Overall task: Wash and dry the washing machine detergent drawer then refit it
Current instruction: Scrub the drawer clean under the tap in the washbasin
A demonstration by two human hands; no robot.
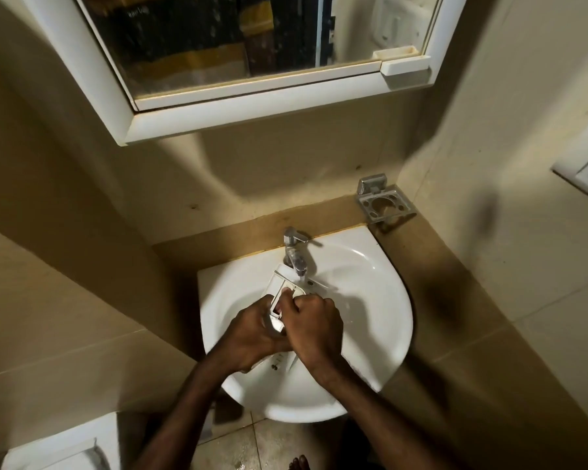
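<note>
So the white plastic detergent drawer point(287, 293) sits over the middle of the white ceramic corner basin point(370, 300), its far end right under the spout of the chrome tap point(296, 249) at the basin's back edge. The left hand point(252, 334) has its grip wrapped round the near end of the drawer, and the right hand point(311, 329) is curled with its fingers tucked into one of the compartments. A chrome toothbrush holder point(384, 203) hangs on the wall by the basin's back right corner, and a white-framed mirror cabinet point(238, 96) is above.
</note>
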